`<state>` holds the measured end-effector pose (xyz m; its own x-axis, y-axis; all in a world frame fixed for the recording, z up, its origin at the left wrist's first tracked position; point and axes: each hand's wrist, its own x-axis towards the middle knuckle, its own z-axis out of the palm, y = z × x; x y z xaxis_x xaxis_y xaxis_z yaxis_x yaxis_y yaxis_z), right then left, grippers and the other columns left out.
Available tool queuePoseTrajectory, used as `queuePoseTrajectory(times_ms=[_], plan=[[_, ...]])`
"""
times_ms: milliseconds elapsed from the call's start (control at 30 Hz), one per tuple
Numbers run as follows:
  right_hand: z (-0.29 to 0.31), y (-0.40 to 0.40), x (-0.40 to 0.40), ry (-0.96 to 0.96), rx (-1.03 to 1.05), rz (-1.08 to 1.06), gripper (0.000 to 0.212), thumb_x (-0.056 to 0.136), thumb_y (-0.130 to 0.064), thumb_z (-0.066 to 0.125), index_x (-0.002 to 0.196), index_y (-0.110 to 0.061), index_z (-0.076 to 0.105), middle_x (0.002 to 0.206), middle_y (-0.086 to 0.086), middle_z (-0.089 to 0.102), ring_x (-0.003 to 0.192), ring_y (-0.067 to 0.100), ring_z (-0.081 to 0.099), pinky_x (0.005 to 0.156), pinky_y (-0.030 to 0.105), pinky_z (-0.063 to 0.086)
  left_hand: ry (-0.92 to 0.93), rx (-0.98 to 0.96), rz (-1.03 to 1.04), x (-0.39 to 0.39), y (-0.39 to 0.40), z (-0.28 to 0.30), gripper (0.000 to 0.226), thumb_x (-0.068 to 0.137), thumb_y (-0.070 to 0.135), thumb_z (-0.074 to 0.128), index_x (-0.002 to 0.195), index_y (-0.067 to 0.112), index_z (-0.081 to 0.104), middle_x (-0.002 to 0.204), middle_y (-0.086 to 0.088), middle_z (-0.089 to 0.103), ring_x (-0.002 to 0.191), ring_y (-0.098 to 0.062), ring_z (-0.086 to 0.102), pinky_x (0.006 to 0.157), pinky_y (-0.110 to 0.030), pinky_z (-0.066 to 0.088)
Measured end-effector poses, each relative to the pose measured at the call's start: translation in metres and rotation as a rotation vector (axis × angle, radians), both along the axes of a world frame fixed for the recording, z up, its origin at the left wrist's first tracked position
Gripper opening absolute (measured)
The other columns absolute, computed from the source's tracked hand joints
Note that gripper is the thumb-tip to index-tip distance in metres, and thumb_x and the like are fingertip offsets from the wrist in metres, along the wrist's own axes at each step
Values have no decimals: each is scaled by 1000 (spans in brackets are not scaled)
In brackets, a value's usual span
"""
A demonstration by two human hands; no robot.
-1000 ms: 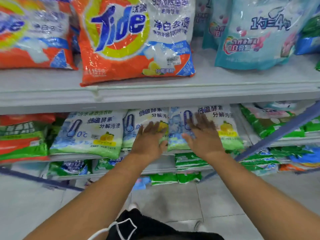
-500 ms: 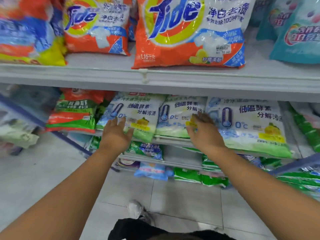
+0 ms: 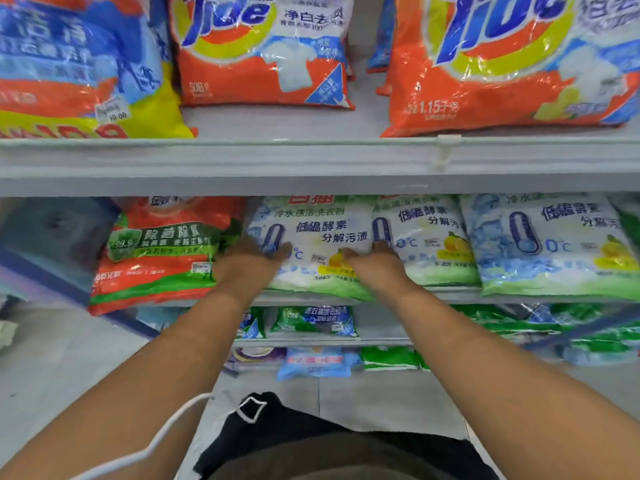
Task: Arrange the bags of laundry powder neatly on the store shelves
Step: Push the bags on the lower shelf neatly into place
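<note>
Left hand (image 3: 249,268) and right hand (image 3: 375,268) grip side edges of white-green bag (image 3: 313,230) on shelf (image 3: 446,295); long axis front-to-back, bottom edge forward, print up.

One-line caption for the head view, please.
Left hand and right hand grip a white-and-green powder bag on the middle shelf.

Tiled floor (image 3: 52,368) below; white cord (image 3: 166,434) beside black garment (image 3: 311,441).

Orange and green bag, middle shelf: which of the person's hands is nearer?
Left. The left hand is right beside the orange and green bag, at the left edge of the white bag; the right hand is at that bag's far edge.
</note>
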<state>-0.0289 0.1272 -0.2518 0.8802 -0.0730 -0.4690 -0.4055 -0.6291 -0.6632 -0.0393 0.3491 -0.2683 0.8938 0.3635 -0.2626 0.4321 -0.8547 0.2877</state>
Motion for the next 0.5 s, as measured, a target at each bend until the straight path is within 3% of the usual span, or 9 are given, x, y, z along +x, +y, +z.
queuePoseTrajectory(times_ms=[67, 133, 233, 333, 367, 500], plan=[[8, 4, 3, 54, 57, -25, 79, 97, -38, 62, 156, -3, 23, 159, 17, 35, 135, 32, 47, 96, 32, 45, 97, -79, 5, 8, 4, 12, 73, 85, 82, 44, 96, 13, 64, 115, -13, 70, 97, -27, 68, 84, -32, 55], [19, 5, 10, 33, 106, -35, 79, 96, -29, 65, 158, -6, 21, 163, 14, 30, 140, 31, 43, 97, 29, 43, 157, -213, 63, 14, 10, 22, 70, 91, 74, 48, 113, 11, 68, 125, -15, 68, 102, -29, 68, 87, -33, 52], [40, -1, 23, -97, 81, 22, 65, 102, -26, 56, 158, -10, 26, 165, 9, 27, 146, 28, 37, 101, 22, 35, 156, -454, 196, 18, 9, 26, 64, 91, 63, 59, 110, 3, 65, 104, -15, 60, 83, -28, 61, 82, -35, 47], [64, -23, 30, -161, 39, 71, 51, 103, -27, 51, 149, -6, 44, 157, 13, 42, 140, 29, 44, 103, 25, 37, 92, -768, 308, 19, -13, 15, 68, 89, 54, 68, 135, 6, 54, 126, -11, 55, 126, -34, 54, 92, -38, 40], [70, -34, 31, -154, 24, 77, 46, 104, -28, 49, 142, -2, 51, 150, 17, 49, 134, 31, 49, 100, 28, 40, 58, -868, 326, 16, -25, 10, 68, 86, 53, 72, 136, 9, 55, 130, -7, 57, 132, -34, 52, 96, -39, 41], [80, -94, 31, -138, -89, 68, 48, 104, -42, 45, 129, -4, 63, 132, 18, 63, 123, 33, 58, 91, 31, 45, -38, -1110, 270, 15, -81, -1, 43, 92, 33, 70, 132, 18, 62, 133, -5, 66, 119, -24, 61, 105, -38, 45]])
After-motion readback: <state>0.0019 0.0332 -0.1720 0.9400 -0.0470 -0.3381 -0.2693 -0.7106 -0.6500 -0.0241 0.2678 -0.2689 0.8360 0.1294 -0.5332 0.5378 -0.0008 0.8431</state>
